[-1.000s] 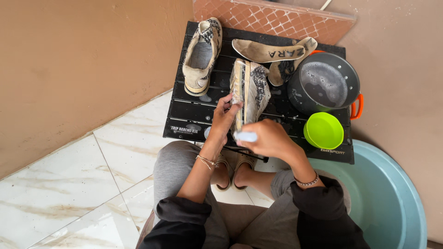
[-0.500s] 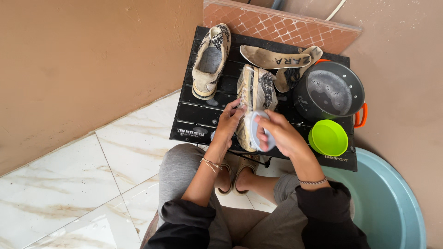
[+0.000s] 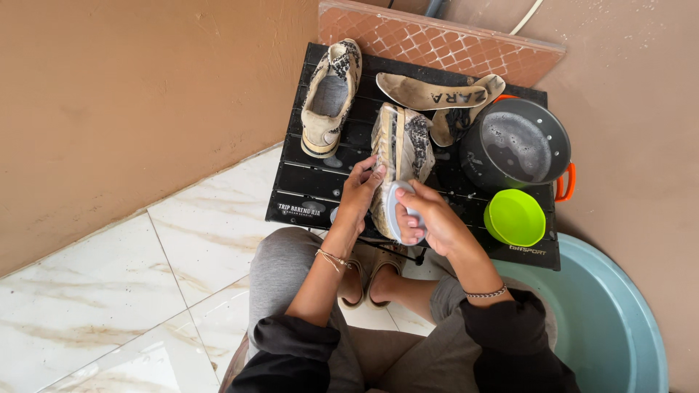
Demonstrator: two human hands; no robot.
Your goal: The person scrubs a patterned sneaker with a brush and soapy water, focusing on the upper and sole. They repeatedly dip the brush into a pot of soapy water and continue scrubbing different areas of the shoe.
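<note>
A beige and black patterned shoe (image 3: 401, 145) lies on its side on the small black slatted table (image 3: 306, 193). My left hand (image 3: 360, 193) holds the shoe at its near end. My right hand (image 3: 426, 218) grips a pale blue brush (image 3: 393, 207) and presses it against the shoe's near end. The second shoe (image 3: 329, 98) stands upright at the table's far left. Two insoles (image 3: 437, 94) lie at the back.
A dark pot (image 3: 517, 142) with soapy water and an orange handle sits at the table's right, a green bowl (image 3: 515, 217) in front of it. A large light blue basin (image 3: 604, 320) stands on the floor at right. Brown walls close in; marble tiles (image 3: 109, 306) spread left.
My right hand with the brush has moved from the shoe's near tip up onto the shoe. The view has shifted slightly.
</note>
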